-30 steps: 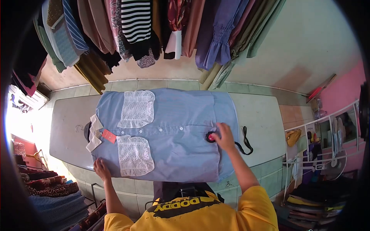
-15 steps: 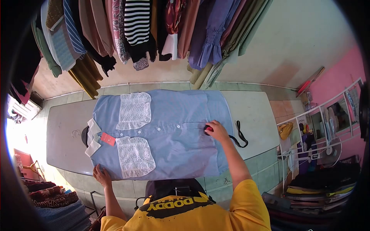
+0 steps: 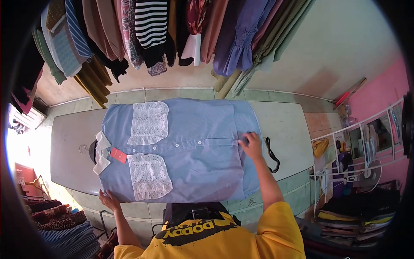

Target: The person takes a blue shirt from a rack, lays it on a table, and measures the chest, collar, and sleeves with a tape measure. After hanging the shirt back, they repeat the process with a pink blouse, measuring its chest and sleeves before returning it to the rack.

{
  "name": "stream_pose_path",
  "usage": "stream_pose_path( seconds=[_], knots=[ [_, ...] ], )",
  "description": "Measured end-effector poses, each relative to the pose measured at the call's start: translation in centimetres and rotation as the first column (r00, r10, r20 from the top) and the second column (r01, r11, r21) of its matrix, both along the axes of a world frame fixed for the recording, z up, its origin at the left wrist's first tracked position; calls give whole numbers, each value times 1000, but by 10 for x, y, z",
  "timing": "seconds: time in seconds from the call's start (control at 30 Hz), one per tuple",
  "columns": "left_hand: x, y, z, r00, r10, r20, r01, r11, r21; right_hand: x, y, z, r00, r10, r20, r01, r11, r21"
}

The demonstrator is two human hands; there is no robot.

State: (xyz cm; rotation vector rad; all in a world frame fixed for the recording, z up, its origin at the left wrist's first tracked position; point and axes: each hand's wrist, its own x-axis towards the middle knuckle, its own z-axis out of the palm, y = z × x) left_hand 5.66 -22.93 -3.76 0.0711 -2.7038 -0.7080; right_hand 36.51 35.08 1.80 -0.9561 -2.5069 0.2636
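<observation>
A light blue shirt [image 3: 202, 168] lies spread on a pale table, its white collar [image 3: 102, 149] toward the left. Two white eyelet lace panels [image 3: 149, 123] flank its row of white buttons, and a pink tag [image 3: 118, 155] rests near the collar. At the shirt's near left corner is my left hand [image 3: 111, 201], fingers apart along the fabric edge. My right hand [image 3: 253, 145] is over the hem end of the placket with fingers curled together; what they hold cannot be made out. Just right of that wrist lies a looped black cord [image 3: 271, 157], partly beyond the hem.
The table [image 3: 71, 146] shows at both ends of the shirt. A hanger hook [image 3: 83, 149] sticks out past the collar. Clothes [image 3: 151, 30] hang along the far wall. Folded fabric stacks [image 3: 64, 228] stand at lower left and lower right, with a white rack [image 3: 334, 136] at right.
My right hand has moved right from the placket toward the hem, and the dark bundle in it no longer shows clearly. My left hand has slid slightly left and nearer me.
</observation>
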Motion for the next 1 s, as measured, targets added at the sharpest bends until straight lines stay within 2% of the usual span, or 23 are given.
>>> stream_pose_path(
  seconds=[0.03,0.07,0.2,0.23,0.27,0.3,0.33,0.4,0.47,0.5,0.53,0.57,0.63,0.7,0.77,0.83,0.9,0.97,1.0],
  knots=[
    [0,-4,-1,992,33,118,-30,999,-31,-1,-7,-9,998,44,50,-39,994,-104],
    [1,-4,-1,991,38,125,-34,999,-34,-4,-15,-12,991,91,95,-70,975,-209],
    [-1,-7,-3,995,-16,100,22,998,-60,-15,-36,-13,996,1,93,26,959,-282],
    [-2,-8,-5,995,-24,102,26,999,-21,-19,-37,-11,982,-134,-130,77,926,-370],
    [-3,-7,-4,994,-30,104,28,999,18,-23,-37,-6,902,-279,-330,102,880,-464],
    [-2,-4,1,994,-25,108,23,1000,14,-26,-35,4,912,-267,-312,135,912,-388],
    [-1,-3,7,988,-35,148,36,999,1,-31,-32,2,914,-267,-305,135,910,-393],
    [-1,-2,12,980,-49,193,52,999,-15,-34,-22,-17,953,-230,-199,172,946,-273],
    [-3,-4,9,987,-71,141,85,992,-90,-29,-27,-23,955,-268,-125,214,918,-333],
    [-9,-7,10,987,-80,142,94,991,-93,-23,-41,-15,925,-379,-2,364,890,-273],
    [-12,-8,10,977,-48,209,46,999,12,-19,-53,-8,869,-482,112,495,847,-192],
    [-15,-9,10,960,-22,280,-11,993,116,-9,-70,-16,876,-477,70,482,868,-116],
    [-18,-12,5,961,-42,275,27,998,57,7,-99,-5,894,-360,266,417,885,-205],
    [-19,-12,4,962,-60,266,63,998,-3,19,-104,-18,910,-356,211,390,909,-148],
    [-24,-12,12,918,-17,395,64,992,-105,20,-102,-22,928,-342,150,358,929,-94],
    [-24,-8,21,901,20,433,36,992,-121,15,-98,-15,876,-384,292,438,886,-149],
    [-21,-1,25,882,67,467,1,989,-145,13,-78,-8,919,-375,123,380,925,-21],
    [-14,4,26,998,-22,61,37,964,-265,6,-46,-4,941,-324,-101,334,938,96],
    [-14,13,39,982,-177,60,187,925,-330,3,-29,-5,950,-303,-75,310,941,133]
  ],
)
